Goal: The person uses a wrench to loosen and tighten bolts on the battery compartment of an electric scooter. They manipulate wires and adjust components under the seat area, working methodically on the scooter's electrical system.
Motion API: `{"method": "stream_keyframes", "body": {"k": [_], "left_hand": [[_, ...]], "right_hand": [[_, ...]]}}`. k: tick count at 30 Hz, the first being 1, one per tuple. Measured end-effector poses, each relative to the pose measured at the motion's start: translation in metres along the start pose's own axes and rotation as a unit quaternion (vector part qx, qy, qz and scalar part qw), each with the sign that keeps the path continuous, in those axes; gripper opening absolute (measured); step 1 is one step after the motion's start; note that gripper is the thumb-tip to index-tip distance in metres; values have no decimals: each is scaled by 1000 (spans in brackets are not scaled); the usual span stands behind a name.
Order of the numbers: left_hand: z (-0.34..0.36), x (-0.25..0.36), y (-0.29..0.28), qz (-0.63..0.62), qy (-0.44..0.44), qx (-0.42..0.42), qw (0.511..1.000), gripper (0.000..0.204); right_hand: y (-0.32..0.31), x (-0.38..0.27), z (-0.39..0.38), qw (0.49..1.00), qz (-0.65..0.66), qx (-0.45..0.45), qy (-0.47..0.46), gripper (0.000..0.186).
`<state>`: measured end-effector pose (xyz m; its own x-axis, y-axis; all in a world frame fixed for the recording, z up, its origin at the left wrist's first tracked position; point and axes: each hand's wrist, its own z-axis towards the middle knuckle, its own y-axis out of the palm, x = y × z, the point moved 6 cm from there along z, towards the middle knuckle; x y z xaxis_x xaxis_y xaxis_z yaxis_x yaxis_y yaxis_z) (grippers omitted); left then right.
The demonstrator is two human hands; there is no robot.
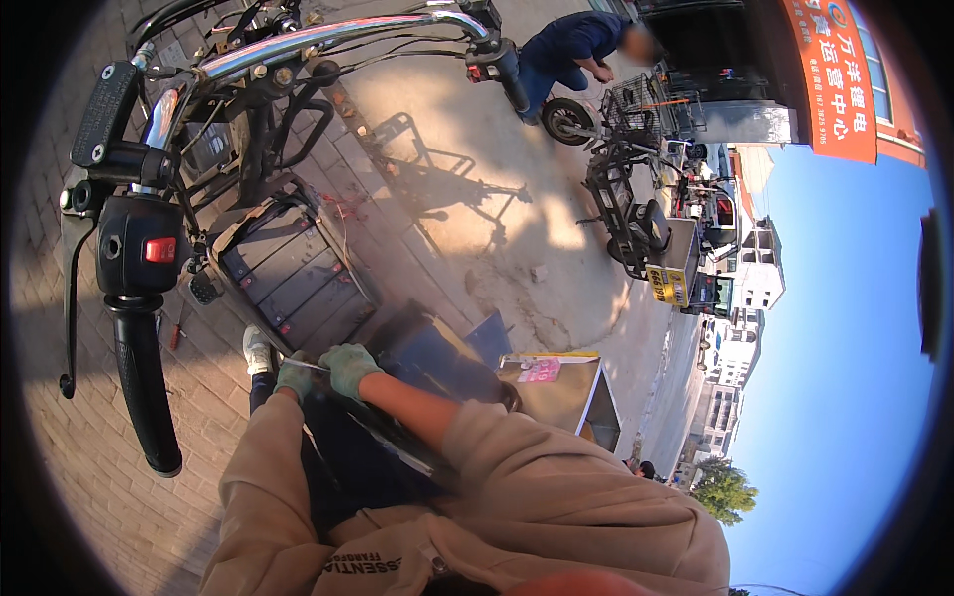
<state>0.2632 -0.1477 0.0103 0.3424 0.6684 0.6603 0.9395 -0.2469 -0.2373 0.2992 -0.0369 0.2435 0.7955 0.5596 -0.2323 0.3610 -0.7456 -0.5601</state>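
Both my hands wear pale green work gloves and are close together at the near edge of an open battery compartment [316, 316]. Dark grey battery blocks [295, 266] sit side by side inside it, with small red spots near their ends. Closed fingers of my left hand [295, 376] are around a thin, shiny metal tool [310, 365], whose exact kind is too small to tell. Just right of it, my right hand [349, 370] is curled at the tool's other end. Its fingertips are partly hidden, so what it grips is unclear.
A handlebar grip [144, 387] with brake lever and red switch juts in at left. A red-handled screwdriver [176, 334] lies on the brick paving. Thin red wires [343, 207] trail beside the compartment. Right of me stands a metal cargo box [556, 392]. Farther off, a person [571, 50] bends by a cargo tricycle [631, 189].
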Motion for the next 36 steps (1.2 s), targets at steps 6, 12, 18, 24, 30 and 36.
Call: {"method": "stream_keyframes", "body": {"k": [6,12,18,24,30,36], "left_hand": [[-20,19,-19,57,70,1,996,31],[-33,33,-28,-27,38,-17,999,37],[-49,56,-23,-158,43,-82,983,35],[-41,66,-25,81,198,-69,974,35],[-33,66,-25,186,207,-64,958,32],[-29,37,-39,118,165,3,979,29]], "right_hand": [[-2,-9,7,993,-106,-15,-44,26],[3,-7,1,1000,-18,-13,7,27],[21,-13,-11,999,-10,38,19,17],[37,-22,-12,995,-63,76,5,19],[22,-14,6,1000,7,-5,-11,25],[13,-10,8,996,-89,6,-24,22]]}}
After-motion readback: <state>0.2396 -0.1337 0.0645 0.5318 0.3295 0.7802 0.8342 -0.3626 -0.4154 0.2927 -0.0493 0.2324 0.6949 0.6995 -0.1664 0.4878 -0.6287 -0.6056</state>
